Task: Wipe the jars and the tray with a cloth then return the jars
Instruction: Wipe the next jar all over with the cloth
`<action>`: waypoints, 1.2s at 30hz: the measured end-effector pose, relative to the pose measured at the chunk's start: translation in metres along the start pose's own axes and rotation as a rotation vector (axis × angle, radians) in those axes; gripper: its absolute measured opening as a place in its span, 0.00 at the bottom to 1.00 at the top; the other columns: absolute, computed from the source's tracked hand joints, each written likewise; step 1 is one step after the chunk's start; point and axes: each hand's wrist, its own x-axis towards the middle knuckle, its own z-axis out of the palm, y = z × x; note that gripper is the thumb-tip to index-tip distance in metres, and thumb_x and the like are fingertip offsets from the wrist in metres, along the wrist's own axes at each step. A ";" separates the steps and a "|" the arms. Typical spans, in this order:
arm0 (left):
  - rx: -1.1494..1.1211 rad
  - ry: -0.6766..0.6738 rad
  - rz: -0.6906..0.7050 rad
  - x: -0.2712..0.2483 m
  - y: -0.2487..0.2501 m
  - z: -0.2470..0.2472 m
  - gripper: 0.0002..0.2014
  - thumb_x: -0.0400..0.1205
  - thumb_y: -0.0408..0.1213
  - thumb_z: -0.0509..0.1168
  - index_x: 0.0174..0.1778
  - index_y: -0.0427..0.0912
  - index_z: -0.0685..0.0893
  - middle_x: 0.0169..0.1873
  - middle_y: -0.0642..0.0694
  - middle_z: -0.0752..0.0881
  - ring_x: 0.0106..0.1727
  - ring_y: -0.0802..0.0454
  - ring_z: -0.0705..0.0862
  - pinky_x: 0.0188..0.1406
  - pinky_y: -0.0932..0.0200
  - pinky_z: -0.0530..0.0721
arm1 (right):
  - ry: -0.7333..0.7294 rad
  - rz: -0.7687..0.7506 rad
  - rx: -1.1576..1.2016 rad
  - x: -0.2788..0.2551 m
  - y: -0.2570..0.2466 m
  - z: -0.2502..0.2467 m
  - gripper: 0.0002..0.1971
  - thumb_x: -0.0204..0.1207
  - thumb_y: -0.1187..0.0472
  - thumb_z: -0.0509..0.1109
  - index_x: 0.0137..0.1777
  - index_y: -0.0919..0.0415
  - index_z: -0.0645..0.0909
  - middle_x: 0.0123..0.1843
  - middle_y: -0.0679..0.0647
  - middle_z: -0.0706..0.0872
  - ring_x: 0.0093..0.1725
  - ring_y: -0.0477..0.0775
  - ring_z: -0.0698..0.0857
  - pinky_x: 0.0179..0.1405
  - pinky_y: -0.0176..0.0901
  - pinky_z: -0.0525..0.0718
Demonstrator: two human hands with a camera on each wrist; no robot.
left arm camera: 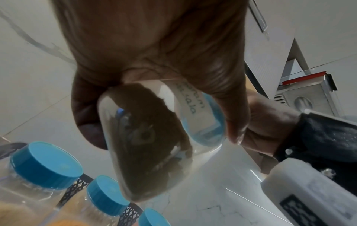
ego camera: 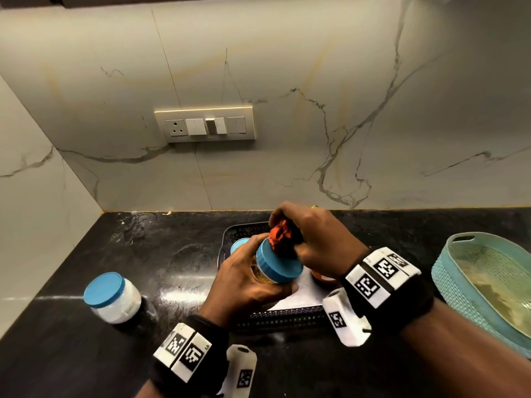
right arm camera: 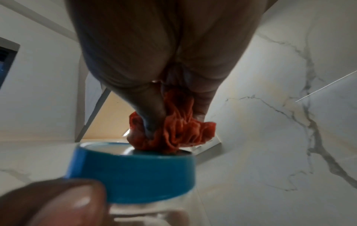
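Far left on the black worktop (ego camera: 86, 254) a blue-lidded jar of white powder (ego camera: 113, 297) stands alone, upright, well apart from the tray. Moving in, the left hand (ego camera: 244, 282) has its grip wrapped round the clear body of the held jar (ego camera: 275, 265), fingers on one side and thumb on the other, lifting it tilted over the black perforated tray (ego camera: 287, 315). The left wrist view shows brown powder inside and a handwritten label on its side, partly hidden by the thumb. Below it there, three more blue-lidded jars (left arm camera: 46, 166) sit in a row in the tray. On top, the blue lid (right arm camera: 133, 172) takes the bunched orange cloth (right arm camera: 177, 130), pressed down onto it. The right hand (ego camera: 313, 239) has its grip clenched on that cloth, thumb and fingertips pinching the wad from above. Under that wrist, an orange-lidded jar (ego camera: 321, 277) peeks out in the tray. Far right, a teal woven basket (ego camera: 448, 271) rests on the worktop.
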 end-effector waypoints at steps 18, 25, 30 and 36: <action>-0.100 -0.034 0.003 0.009 0.003 0.001 0.34 0.60 0.50 0.85 0.64 0.66 0.84 0.55 0.55 0.91 0.55 0.56 0.91 0.59 0.58 0.88 | 0.001 -0.103 0.113 -0.015 -0.016 0.002 0.15 0.71 0.61 0.64 0.53 0.59 0.88 0.47 0.51 0.89 0.46 0.50 0.86 0.47 0.41 0.83; -0.079 -0.031 -0.008 0.010 -0.004 0.004 0.38 0.62 0.44 0.88 0.68 0.57 0.83 0.57 0.55 0.90 0.58 0.55 0.89 0.59 0.55 0.88 | 0.055 -0.004 0.052 -0.022 0.015 0.000 0.23 0.60 0.71 0.64 0.54 0.58 0.89 0.50 0.51 0.90 0.51 0.52 0.88 0.54 0.43 0.84; 0.019 -0.015 0.030 0.016 -0.004 -0.003 0.37 0.63 0.48 0.87 0.69 0.58 0.83 0.59 0.57 0.90 0.61 0.52 0.88 0.61 0.46 0.88 | 0.063 -0.124 0.167 -0.020 -0.011 0.007 0.15 0.71 0.66 0.65 0.55 0.60 0.88 0.51 0.50 0.89 0.52 0.49 0.87 0.54 0.42 0.84; 0.126 0.009 0.089 0.016 -0.005 -0.009 0.41 0.62 0.59 0.86 0.71 0.59 0.81 0.61 0.58 0.87 0.63 0.54 0.86 0.61 0.47 0.87 | 0.052 -0.069 0.096 -0.036 0.018 -0.005 0.23 0.64 0.77 0.70 0.57 0.56 0.86 0.55 0.48 0.86 0.55 0.46 0.84 0.58 0.44 0.82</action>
